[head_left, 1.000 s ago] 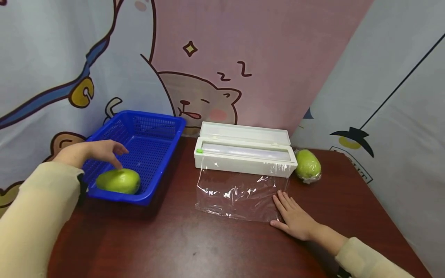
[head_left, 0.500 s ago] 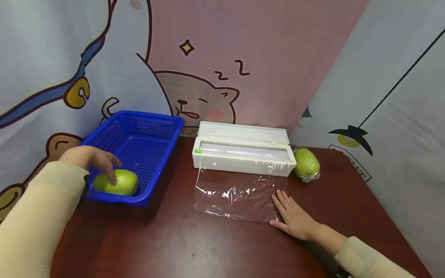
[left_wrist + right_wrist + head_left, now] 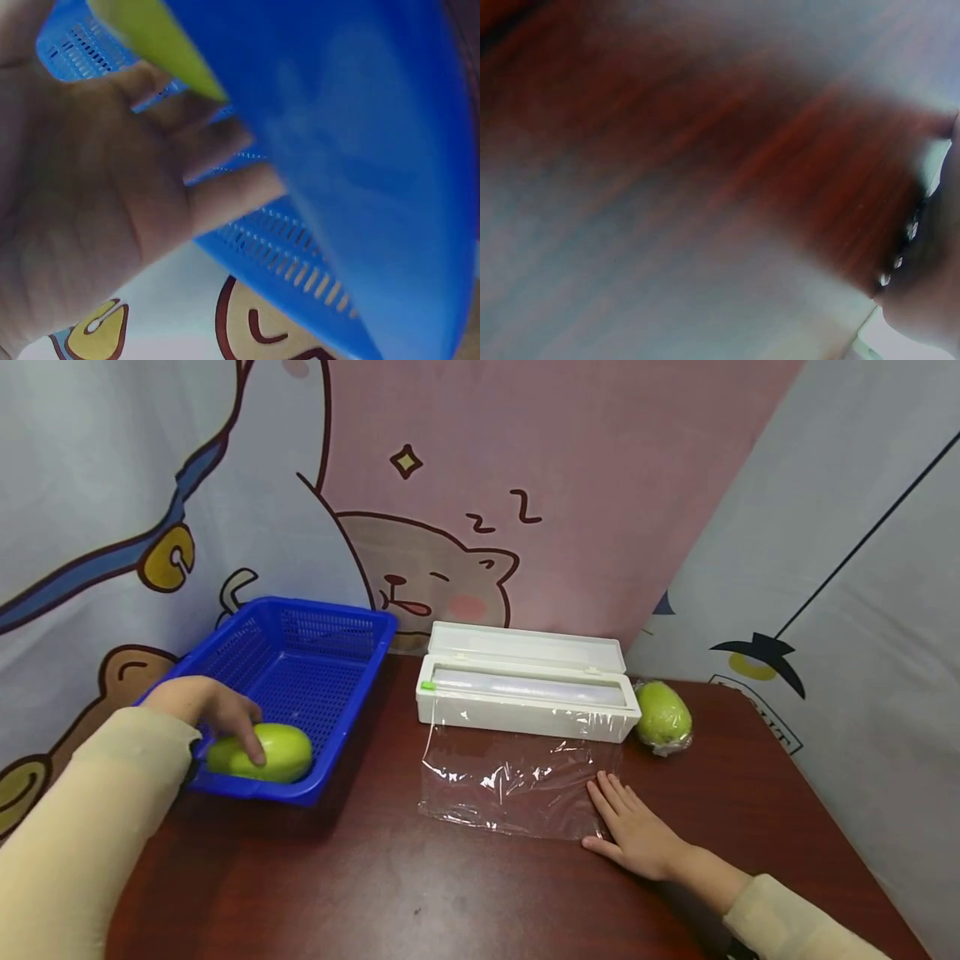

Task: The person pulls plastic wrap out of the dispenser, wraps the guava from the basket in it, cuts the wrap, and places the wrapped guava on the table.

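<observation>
Right hand (image 3: 637, 837) flat at the edge of clear film (image 3: 510, 781), left hand (image 3: 225, 710) gripping a green fruit (image 3: 288, 753).
Nearest on the dark red-brown surface (image 3: 420, 893), the right hand lies with straight fingers, its fingertips over the film's right side; to the left, the green fruit sits in the near end of a blue basket (image 3: 315, 681), the left thumb across it, though how far the other fingers wrap round is hard to tell; farther back, the film runs down from a white box (image 3: 457, 715) with its lid (image 3: 525, 647) raised; just beside the box's right end rests a film-wrapped green fruit (image 3: 663, 717); behind everything hangs a cartoon-printed cloth (image 3: 600, 485).
</observation>
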Available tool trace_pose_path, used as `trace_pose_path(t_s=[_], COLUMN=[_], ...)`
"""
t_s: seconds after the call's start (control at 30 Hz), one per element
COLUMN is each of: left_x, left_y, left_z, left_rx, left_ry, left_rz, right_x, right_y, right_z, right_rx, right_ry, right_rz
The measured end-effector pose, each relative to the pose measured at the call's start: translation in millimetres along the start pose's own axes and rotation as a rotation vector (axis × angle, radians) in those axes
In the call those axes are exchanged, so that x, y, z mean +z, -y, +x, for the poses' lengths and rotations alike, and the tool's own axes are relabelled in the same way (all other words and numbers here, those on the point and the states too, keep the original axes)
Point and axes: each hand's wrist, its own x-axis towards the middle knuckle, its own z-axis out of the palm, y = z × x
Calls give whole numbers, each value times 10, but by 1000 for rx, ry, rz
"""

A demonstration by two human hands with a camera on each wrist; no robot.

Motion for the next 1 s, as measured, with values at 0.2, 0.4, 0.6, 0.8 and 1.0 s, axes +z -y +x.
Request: trace_pose_path(t_s=[0.2, 0.4, 0.6, 0.8, 1.0], left_x=[21, -12, -28, -36, -34], left_y=[-79, -103, -54, 17, 20], left_z=[2, -6, 19, -8, -55], left_rx=[24, 117, 222, 267, 310], left_ry=[-108, -292, -505, -622, -687], left_rz=[-89, -66, -31, -84, -157], right_x=[-12, -15, -10, -20, -26], right_y=[13, 9, 6, 16, 25], right_z=[-1, -3, -2, -6, -8], right_rx=[20, 18, 15, 15, 15], right_ry=[36, 30, 28, 27, 26], right_rz=[-16, -24, -29, -24, -28])
